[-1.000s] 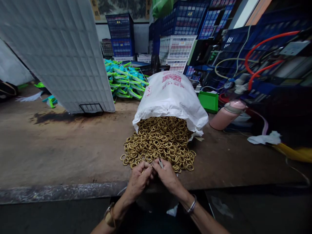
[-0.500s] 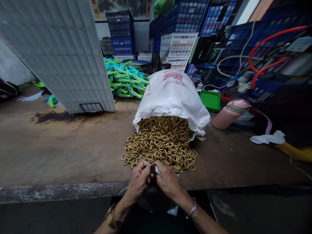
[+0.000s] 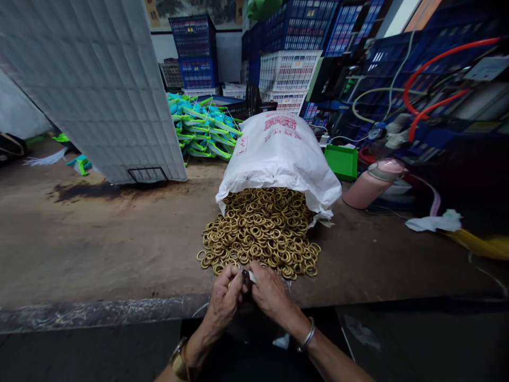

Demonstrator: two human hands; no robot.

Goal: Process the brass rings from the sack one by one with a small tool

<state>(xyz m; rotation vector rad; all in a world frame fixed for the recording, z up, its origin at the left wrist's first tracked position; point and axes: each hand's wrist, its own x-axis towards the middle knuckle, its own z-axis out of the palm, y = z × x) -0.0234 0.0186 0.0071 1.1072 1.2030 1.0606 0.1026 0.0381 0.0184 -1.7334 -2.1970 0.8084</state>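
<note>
My left hand (image 3: 225, 295) and my right hand (image 3: 272, 293) meet at the front edge of the table, in front of a heap of brass-coloured rings (image 3: 262, 239). My right fingers are closed on a small whitish piece (image 3: 252, 276). A dark bit (image 3: 245, 277) shows between the fingertips of both hands; its kind is unclear. The left fingers are curled and pinched, and what they grip is mostly hidden. The rings spill from the mouth of a white woven sack (image 3: 274, 154) with red print, lying on its side.
A tall grey ribbed panel (image 3: 119, 106) stands on the wooden table (image 3: 119, 249) at left. Behind it lie bright green and blue pieces (image 3: 207, 127). Right of the sack are a green tray (image 3: 342, 162), a pink bottle (image 3: 371, 183) and red hoses (image 3: 413, 101). Stacked crates (image 3: 290, 71) stand behind.
The view has shifted slightly. Both hands stay together at the table edge, with small finger movements around the dark bit and the whitish piece. The ring heap looks the same.
</note>
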